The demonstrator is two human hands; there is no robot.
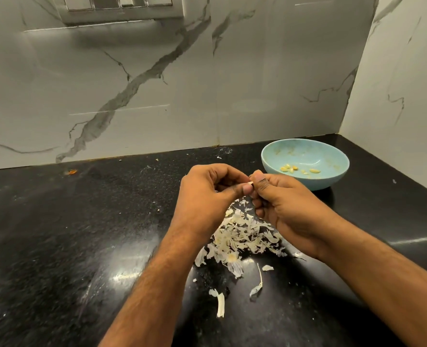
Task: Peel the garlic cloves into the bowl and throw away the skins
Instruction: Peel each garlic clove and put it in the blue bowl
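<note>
Landmark: blue bowl (305,162), on black counter (70,234) near wall corner.
- Peeled cloves (298,169): several, pale yellow, inside bowl.
- Garlic clove (251,183): small, mostly hidden, pinched between both thumbs, just beside bowl's near-left rim, raised above counter.
- Left hand (208,196): fingers curled, thumb and fingertips gripping clove.
- Right hand (286,209): fingers curled, thumb pressing same clove; partly overlaps bowl's near edge.
- Skins (242,236): loose papery heap on counter, nearer than bowl, beneath hands; stray strips further toward viewer.
- Marble wall (157,83): directly behind bowl.
</note>
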